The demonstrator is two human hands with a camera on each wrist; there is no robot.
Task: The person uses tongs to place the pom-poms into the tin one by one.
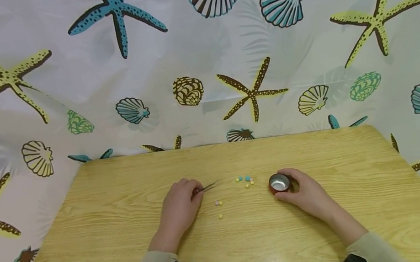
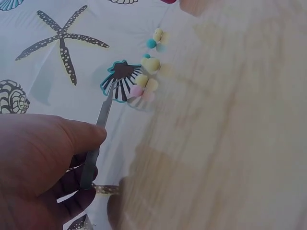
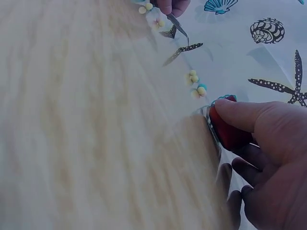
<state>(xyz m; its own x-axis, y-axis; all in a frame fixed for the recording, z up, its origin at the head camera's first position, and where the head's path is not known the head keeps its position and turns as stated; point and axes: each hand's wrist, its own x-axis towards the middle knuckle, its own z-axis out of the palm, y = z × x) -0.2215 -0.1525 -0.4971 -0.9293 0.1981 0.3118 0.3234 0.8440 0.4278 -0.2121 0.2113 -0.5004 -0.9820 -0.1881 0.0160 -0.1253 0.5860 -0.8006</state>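
The tweezers [image 1: 209,187] are on the left side of the table's middle, in the left hand [image 1: 181,205], whose thumb and fingers pinch them near the rear, leaving the prongs bare. Their long axis runs mostly crosswise, left to right, with the tips a little farther from the person than the grip; whether the tips meet or stand slightly apart is too fine to tell. They point toward the far beads [image 1: 247,179], a loose group of yellow, blue and pink that lies just past the tips to the right, between them and the cup [image 1: 278,180]. The tips and the cup look about equally close to this group, while the left fingers themselves are farther from it than the right ones. Three more beads lie closer to the person: a side-by-side pair, one lilac and one yellow [image 1: 220,203], and a single yellow one [image 1: 220,217], all nearer the left hand. The cup, red outside and silvery within, has its mouth facing up to the head camera; whether it rests flat or is tipped is unclear. The right hand [image 1: 305,191] grips it from the right, thumb on the near side and fingers on the far side. Beyond the wooden table [image 1: 346,150] hangs a white cloth [image 1: 165,64] printed with starfish and shells.
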